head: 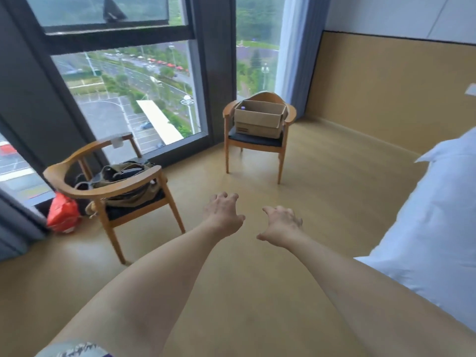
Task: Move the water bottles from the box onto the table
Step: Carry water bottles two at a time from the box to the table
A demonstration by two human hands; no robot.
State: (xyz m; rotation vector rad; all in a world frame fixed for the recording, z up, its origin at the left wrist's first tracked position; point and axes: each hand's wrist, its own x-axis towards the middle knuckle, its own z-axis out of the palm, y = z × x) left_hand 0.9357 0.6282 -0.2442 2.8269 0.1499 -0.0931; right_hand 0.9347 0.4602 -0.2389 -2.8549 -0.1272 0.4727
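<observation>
Far left, by the window (123, 81): an orange-red bag (63, 212) sits on the floor (334, 191), just beside the near chair (113, 186). That chair (wood frame, dark seat) carries an olive-coloured bag (126, 176), its top open w/ dark items showing inside.

Centre, low in the frame: both bare forearms reach fwd over the floor. The left hand (224, 215) is palm down, fingers loosely curled, grip released, nothing in it. The right hand (282, 224) is just beside it, apart from it, also palm down w/ fingers relaxed and slightly bent; its grip is empty too. Neither hand touches anything.

Centre-right, further back near the window corner: a second chair (257, 140), same make, well apart from the hands. On its dark seat stands the cardboard box (258, 122), flaps open at the top. One bottle (243, 108) shows inside at the box's left rear corner (only the purple cap is visible; the rest is hidden by the box wall). Can't tell if more bottles are in there.

Right edge: a bed (432, 215) w/ white bedding, and a tan wall panel (386, 86) behind.
</observation>
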